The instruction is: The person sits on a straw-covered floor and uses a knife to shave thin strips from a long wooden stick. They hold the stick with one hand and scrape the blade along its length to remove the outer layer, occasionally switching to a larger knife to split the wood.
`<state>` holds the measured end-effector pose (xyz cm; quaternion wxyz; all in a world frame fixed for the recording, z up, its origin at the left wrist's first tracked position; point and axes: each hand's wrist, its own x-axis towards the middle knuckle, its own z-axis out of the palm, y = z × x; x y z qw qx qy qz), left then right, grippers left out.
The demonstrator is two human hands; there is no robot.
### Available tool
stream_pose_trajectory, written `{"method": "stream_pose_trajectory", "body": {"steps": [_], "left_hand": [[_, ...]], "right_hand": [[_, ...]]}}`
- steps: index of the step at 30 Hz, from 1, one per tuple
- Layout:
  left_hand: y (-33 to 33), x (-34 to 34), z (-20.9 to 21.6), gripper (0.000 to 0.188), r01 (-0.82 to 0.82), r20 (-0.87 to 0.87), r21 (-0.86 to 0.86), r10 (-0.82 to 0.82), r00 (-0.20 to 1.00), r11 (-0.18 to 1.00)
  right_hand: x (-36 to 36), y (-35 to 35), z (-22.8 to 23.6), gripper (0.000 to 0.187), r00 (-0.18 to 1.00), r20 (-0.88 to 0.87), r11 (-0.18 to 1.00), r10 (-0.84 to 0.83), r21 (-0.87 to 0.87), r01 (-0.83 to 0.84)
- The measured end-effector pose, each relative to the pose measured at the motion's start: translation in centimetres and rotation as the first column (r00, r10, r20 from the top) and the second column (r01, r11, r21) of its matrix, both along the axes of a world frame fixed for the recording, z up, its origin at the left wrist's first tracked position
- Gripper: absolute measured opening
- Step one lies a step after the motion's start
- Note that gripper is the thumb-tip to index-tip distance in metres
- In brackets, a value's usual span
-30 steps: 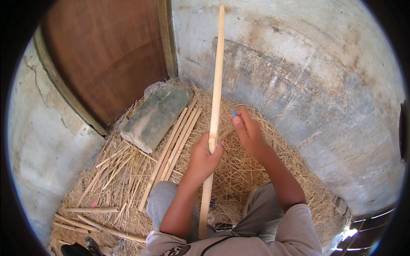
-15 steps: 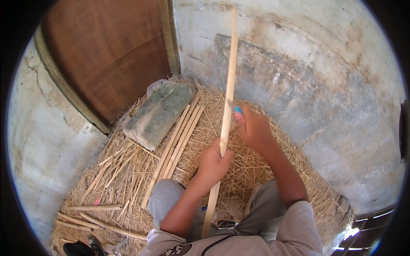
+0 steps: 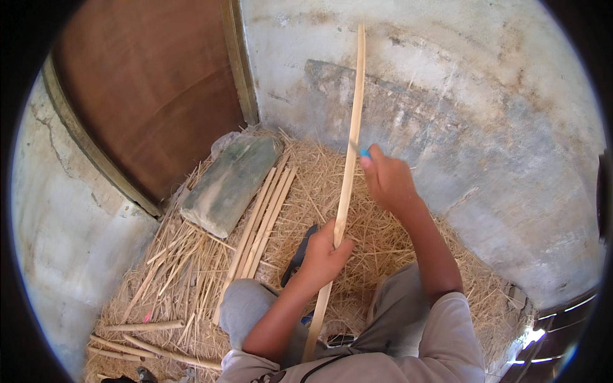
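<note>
A long pale strip, apparently split bamboo [image 3: 345,191], slants from between my legs up toward the wall. My left hand [image 3: 322,258] is closed around its lower half, thumb pressed along the right side. Farther up, a small knife with a blue handle [image 3: 364,153] is gripped in my right hand [image 3: 392,184]. Its short blade meets the right edge of the strip, though most of the handle is hidden in the fist. Beside my left wrist a dark, flat object [image 3: 297,256] lies on the straw-like shavings [image 3: 313,185]; its kind is unclear.
To the left, several cut strips [image 3: 271,214] lie side by side against a greenish stone-like block [image 3: 233,185]. Round sticks [image 3: 145,325] rest at the lower left. A brown door [image 3: 153,83] and a stained wall [image 3: 460,115] enclose the corner.
The knife has moved farther up the strip, away from my left hand, which keeps its grip. The whole view has shifted slightly, and more of the dark object beside my left wrist shows.
</note>
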<state>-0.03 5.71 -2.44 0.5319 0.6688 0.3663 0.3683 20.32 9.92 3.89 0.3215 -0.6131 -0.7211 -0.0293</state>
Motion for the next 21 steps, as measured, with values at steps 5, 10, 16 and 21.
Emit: {"method": "stream_pose_trajectory", "body": {"steps": [5, 10, 16, 21], "left_hand": [[0.9, -0.8, -0.8, 0.009, 0.06, 0.165, -0.06, -0.049, 0.985, 0.996], [0.7, -0.7, -0.7, 0.008, 0.021, 0.142, -0.032, -0.016, 0.99, 0.999], [-0.9, -0.2, 0.1, 0.006, 0.007, 0.052, 0.021, -0.009, 0.999, 1.0], [-1.1, 0.0, 2.7, 0.014, 0.079, 0.153, -0.118, -0.06, 0.986, 0.99]], "right_hand": [[-1.8, -1.8, -0.7, 0.033, 0.961, 0.126, 0.965, 0.244, 0.065, -0.254], [-1.2, -1.5, -0.9, 0.033, 0.963, 0.147, 0.97, 0.225, 0.061, -0.236], [2.2, 0.6, -0.5, 0.033, 0.975, 0.099, 0.98, -0.198, 0.005, 0.199], [3.6, -0.9, -1.5, 0.028, 0.943, -0.331, 0.997, -0.007, 0.075, 0.033]]}}
